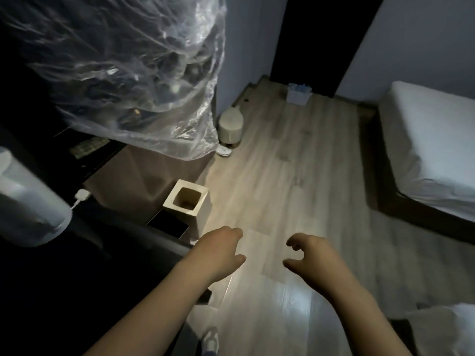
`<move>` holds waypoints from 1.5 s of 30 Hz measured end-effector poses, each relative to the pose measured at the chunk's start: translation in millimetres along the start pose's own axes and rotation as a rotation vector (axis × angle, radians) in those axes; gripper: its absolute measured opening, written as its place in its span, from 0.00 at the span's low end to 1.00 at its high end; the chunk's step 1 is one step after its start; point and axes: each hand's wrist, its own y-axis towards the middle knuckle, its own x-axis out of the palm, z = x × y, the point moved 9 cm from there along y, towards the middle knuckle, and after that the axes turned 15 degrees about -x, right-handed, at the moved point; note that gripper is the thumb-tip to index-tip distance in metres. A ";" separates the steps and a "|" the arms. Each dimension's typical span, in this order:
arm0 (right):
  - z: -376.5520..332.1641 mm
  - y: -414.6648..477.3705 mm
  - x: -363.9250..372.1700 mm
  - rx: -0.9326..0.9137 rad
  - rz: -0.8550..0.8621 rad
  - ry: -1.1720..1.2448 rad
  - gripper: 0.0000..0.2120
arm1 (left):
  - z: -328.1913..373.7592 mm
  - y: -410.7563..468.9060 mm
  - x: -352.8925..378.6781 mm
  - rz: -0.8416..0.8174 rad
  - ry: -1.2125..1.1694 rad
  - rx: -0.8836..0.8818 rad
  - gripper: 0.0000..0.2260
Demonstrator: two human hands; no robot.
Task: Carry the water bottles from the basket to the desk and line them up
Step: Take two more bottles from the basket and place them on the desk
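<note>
A person's left hand (218, 255) and right hand (308, 255) reach out side by side over the wooden floor (295, 176) of a dim bedroom, both empty, fingers loosely curled. Just beyond the left hand a square beige bin (189, 201) stands beside a dark table (115, 227), with a white-sheeted bed (431, 150) along the right. At the far end, by a dark doorway, sits a small white basket (299, 95) showing pale blue tops, too small to tell as bottles.

Dim, slightly blurred wide-angle view with dark left side, a bright glare patch on the pale wood-plank floor (277, 299), and curved edges.
</note>
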 end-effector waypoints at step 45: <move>322.3 502.9 -360.3 0.046 0.252 0.011 0.21 | 368.3 581.5 -227.1 0.147 0.066 0.223 0.20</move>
